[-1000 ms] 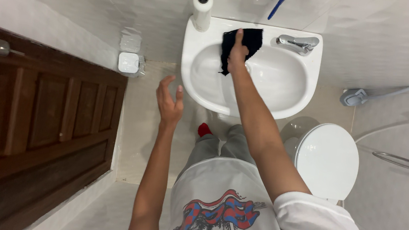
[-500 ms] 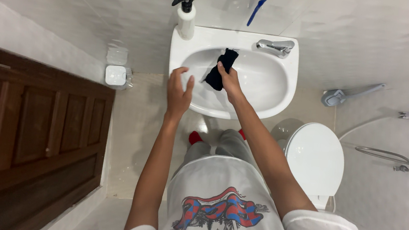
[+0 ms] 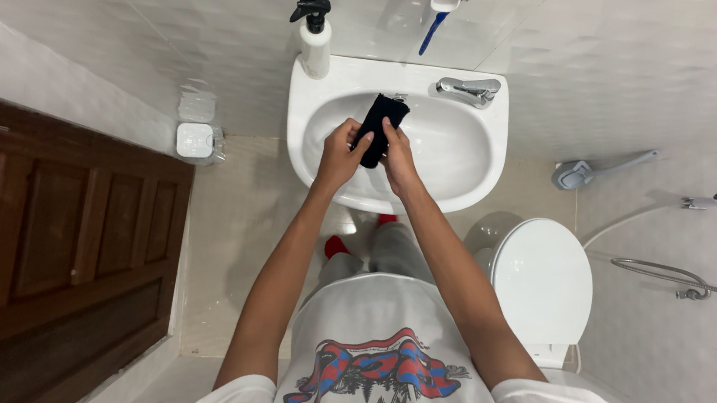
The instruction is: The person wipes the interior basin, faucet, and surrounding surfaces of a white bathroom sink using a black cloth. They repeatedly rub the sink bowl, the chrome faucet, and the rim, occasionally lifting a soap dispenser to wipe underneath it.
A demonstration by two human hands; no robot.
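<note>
Both of my hands are over the white sink [image 3: 476, 165], gripping a black cloth [image 3: 380, 118] bunched between them. My left hand [image 3: 341, 152] holds the cloth's lower left side with thumb and fingers. From the right, my right hand [image 3: 397, 157] grips the same cloth. The cloth's upper end sticks up above my fingers, over the basin. The chrome tap [image 3: 469, 89] sits at the sink's back right rim, apart from the cloth.
A white spray bottle [image 3: 314, 39] with a black trigger stands on the sink's back left corner. A closed white toilet [image 3: 541, 285] is to the right, a brown wooden door [image 3: 48, 242] to the left, a small white bin [image 3: 195, 140] by the wall. A hose [image 3: 684, 281] hangs at right.
My right hand pulled the cloth off the sink's back rim and bunched it over the basin. My left hand rose from beside the sink and took hold of the cloth.
</note>
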